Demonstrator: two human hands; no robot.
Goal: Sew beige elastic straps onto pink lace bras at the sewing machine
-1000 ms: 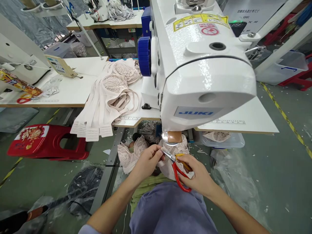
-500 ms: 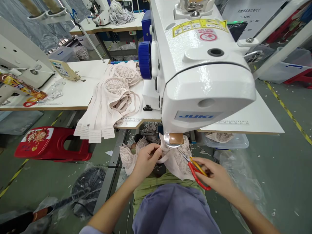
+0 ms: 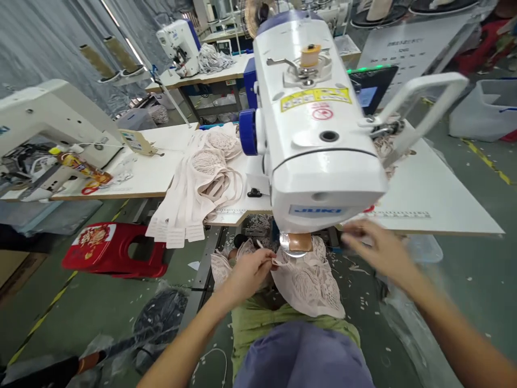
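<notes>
Below the head of the white sewing machine, my left hand pinches the edge of a beige lace garment. The garment hangs over my lap, its upper part under the round metal and brown piece of the machine. My right hand is at the front edge of the white table, right of the machine head, blurred, its fingers apart. A bit of red, apparently the scissors' handle, shows just beyond it, mostly hidden by the machine.
A pile of beige garments lies on the table left of the machine. A red stool stands on the floor at the left. Another sewing machine and a bottle are further left. A clear bin sits under the table's right part.
My right hand has moved up to the table edge and no longer holds the scissors. The garment hangs more spread out over my lap. The view has shifted, showing more of the machine's top.
</notes>
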